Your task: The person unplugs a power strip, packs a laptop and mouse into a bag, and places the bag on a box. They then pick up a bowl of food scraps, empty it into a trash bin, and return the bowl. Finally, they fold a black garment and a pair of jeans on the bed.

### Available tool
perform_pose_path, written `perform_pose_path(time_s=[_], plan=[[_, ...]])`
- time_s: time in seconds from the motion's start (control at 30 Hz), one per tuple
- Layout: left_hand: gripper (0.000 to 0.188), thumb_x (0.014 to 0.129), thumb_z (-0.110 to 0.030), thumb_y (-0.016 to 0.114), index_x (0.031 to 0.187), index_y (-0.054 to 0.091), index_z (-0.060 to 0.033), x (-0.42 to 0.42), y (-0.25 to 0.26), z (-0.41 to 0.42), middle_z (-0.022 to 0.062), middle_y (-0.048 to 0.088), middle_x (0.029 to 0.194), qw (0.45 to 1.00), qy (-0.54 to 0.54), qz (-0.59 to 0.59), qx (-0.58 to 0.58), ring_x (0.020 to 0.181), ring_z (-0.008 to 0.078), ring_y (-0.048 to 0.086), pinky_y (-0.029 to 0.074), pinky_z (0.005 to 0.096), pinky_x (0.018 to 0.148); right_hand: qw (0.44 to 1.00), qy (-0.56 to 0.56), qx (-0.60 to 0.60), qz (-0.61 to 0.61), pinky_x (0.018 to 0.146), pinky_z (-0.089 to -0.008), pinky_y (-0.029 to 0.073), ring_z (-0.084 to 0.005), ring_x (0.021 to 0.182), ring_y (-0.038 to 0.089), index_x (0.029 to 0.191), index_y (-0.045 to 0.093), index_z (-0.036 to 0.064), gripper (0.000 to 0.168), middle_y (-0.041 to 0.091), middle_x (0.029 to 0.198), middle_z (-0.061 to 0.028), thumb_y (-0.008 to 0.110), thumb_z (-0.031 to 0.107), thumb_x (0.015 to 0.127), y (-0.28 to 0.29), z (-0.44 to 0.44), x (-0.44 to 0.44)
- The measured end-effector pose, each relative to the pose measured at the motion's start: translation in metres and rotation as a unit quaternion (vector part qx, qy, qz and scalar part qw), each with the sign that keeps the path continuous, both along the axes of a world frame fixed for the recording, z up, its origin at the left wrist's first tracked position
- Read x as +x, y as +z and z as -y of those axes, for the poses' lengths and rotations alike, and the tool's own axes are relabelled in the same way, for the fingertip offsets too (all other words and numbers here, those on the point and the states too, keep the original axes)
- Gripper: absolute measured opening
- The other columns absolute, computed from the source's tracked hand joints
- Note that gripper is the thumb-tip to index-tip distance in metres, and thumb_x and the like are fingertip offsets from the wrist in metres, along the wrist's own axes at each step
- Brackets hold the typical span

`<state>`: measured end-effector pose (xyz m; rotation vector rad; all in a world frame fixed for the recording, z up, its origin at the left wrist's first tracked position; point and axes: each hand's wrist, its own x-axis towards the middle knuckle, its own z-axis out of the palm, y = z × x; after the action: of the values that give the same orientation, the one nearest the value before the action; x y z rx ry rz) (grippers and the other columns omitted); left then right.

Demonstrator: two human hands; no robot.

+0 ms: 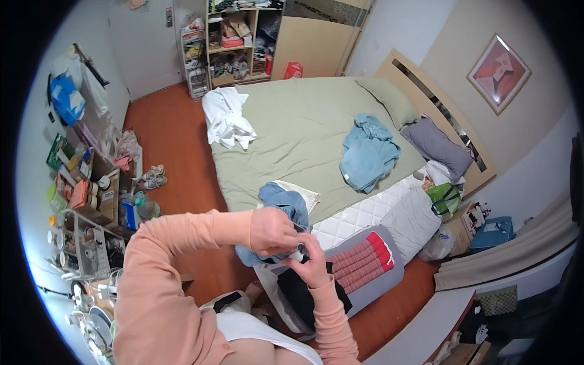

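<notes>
My left hand [273,232] is bent over in a fist above the near corner of the bed. Just right of it, my right hand [311,263] has thumb and fingertips pinched together. Between them is a small black-and-white item [299,253], mostly covered by my fingers; I cannot tell what it is. Blue denim clothing [284,197] lies behind and below the hands, partly over a cream cloth [303,191]. Below my right hand is black fabric [296,292], crumpled beside a red-and-pink striped cushion [360,262].
The bed [292,123] holds a white garment [226,117], a light-blue garment [370,155] and pillows [435,141]. Shelving [102,191] crowded with bottles and boxes lines the left wall. Shoes [155,177] sit on the wooden floor [182,150]. A curtain [506,255] hangs at right.
</notes>
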<state>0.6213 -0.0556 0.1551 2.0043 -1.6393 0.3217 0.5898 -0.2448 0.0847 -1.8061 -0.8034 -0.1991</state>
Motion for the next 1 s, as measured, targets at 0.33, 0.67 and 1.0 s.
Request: perform_pose_path(time_s=[0.33, 0.67, 1.0], plan=[[0.029, 0.077, -0.021, 0.065, 0.061, 0.05, -0.0027, -0.112, 0.156, -0.047, 0.0085, 0.041, 0.048, 0.976, 0.152, -0.152, 0.024, 0.043, 0.0235, 0.045, 0.033, 0.0311, 0.04, 0.961, 0.184, -0.017, -0.208, 0.055, -0.0189, 0.037, -0.0031, 0.064, 0.043, 0.08, 0.056, 0.001, 0.019, 0.05, 0.069, 0.0052, 0.071, 0.008, 0.07, 0.191, 0.005, -0.071], [0.031, 0.068, -0.021, 0.077, 0.072, 0.062, 0.0062, -0.16, 0.151, -0.157, -0.0004, 0.058, 0.061, 0.849, 0.215, -0.483, 0.016, 0.057, 0.0031, 0.048, 0.039, 0.0204, 0.049, 0.961, 0.193, -0.185, -0.074, 0.048, -0.0177, 0.028, -0.0019, 0.057, 0.037, 0.066, 0.052, 0.001, 0.034, 0.043, 0.061, 0.006, 0.078, 0.022, 0.064, 0.317, 0.074, -0.068], [0.033, 0.064, -0.03, 0.077, 0.079, 0.067, -0.0026, -0.203, 0.216, -0.207, 0.0055, 0.05, 0.087, 0.893, 0.281, -0.345, -0.069, 0.088, 0.0123, 0.046, 0.038, 0.0231, 0.074, 0.921, 0.139, -0.363, -0.021, 0.073, -0.0257, 0.044, -0.0136, 0.072, 0.053, 0.084, 0.06, -0.004, 0.035, 0.062, 0.076, -0.0021, 0.078, 0.002, 0.054, 0.341, 0.108, -0.083]])
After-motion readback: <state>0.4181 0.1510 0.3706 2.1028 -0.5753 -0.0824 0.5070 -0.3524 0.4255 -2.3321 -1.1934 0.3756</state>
